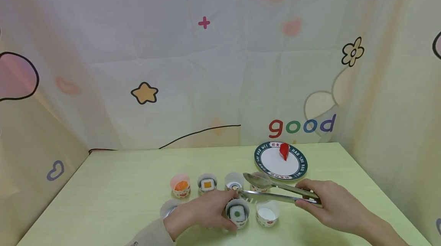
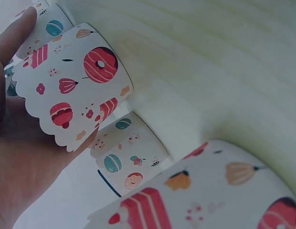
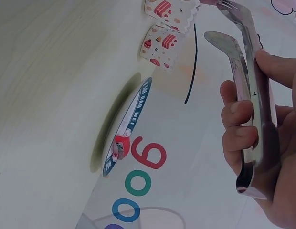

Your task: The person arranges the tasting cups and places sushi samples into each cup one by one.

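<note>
My left hand (image 1: pixel 211 208) grips a printed paper cup (image 1: pixel 242 226) between thumb and fingers. Inside that cup sits a white square sushi piece (image 1: pixel 237 214) with a green dot on top. In the left wrist view, the cup's wall (image 2: pixel 74 81) with its scalloped rim shows against the hand (image 2: pixel 24 157). My right hand (image 1: pixel 330 204) holds metal tongs (image 1: pixel 293 189) with fingers wrapped round the handle. Their spoon end and fork end stand apart, the fork end just above the green-dot cup. Nothing shows between the two ends.
Behind stand cups with an orange topping (image 1: pixel 181 185), an orange-square piece (image 1: pixel 207 184) and a dark-rimmed piece. A white cup (image 1: pixel 267 221) stands to the right; another (image 1: pixel 167 208) is partly behind the left forearm. The green-rimmed plate (image 1: pixel 262 166) at the back carries a red piece (image 1: pixel 284 151).
</note>
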`<state>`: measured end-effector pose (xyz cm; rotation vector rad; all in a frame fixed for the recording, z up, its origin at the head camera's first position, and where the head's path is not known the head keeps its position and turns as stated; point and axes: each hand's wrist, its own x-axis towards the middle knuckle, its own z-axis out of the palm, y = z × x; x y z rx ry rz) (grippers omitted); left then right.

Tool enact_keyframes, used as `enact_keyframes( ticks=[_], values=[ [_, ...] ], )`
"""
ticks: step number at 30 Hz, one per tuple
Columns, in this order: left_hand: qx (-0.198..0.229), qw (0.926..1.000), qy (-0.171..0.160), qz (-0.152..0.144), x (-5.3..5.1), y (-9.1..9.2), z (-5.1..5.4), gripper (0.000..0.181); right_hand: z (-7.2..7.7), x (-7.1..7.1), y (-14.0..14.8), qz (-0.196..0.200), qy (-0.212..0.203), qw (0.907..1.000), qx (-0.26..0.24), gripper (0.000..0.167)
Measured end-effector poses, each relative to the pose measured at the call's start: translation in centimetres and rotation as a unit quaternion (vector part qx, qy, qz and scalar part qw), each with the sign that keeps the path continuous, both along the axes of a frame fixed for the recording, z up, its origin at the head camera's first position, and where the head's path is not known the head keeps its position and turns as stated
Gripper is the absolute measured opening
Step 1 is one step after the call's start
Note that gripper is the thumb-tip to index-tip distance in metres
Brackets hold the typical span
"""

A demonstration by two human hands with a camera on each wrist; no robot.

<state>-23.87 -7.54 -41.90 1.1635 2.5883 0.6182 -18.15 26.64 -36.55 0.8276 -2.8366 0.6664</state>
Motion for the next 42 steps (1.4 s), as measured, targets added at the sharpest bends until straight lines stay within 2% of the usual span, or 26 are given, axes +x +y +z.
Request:
enact_keyframes(
  ticks=[7,13,18,28,38,42],
  values=[
    [-0.011,0.9998,0.018,0.001,0.1,0.0,-0.1,0.072,0.0,-0.1,-0.1,-0.021,0.016,0.9996,0.001,0.030],
    [-0.014,0.9993,0.034,-0.004,0.2,0.1,0.0,0.070,-0.1,-0.2,-0.1,-0.026,0.055,0.9981,-0.005,0.023],
    [-0.015,0.9989,0.044,-0.011,0.3,0.5,0.0,0.067,-0.3,-0.3,0.0,-0.042,0.070,0.9967,-0.007,0.021],
    [-0.017,0.9989,0.041,-0.016,0.7,1.2,0.2,0.068,-0.4,-0.5,0.0,-0.083,0.038,0.9959,0.000,0.024],
    [-0.028,0.9978,0.058,-0.012,1.0,2.2,0.5,0.069,-0.6,-1.1,0.1,-0.117,0.040,0.9923,0.006,0.025],
    [-0.032,0.9980,0.053,-0.013,1.0,2.5,0.5,0.068,-0.6,-1.3,0.1,-0.128,0.047,0.9906,0.010,0.027]
  ],
)
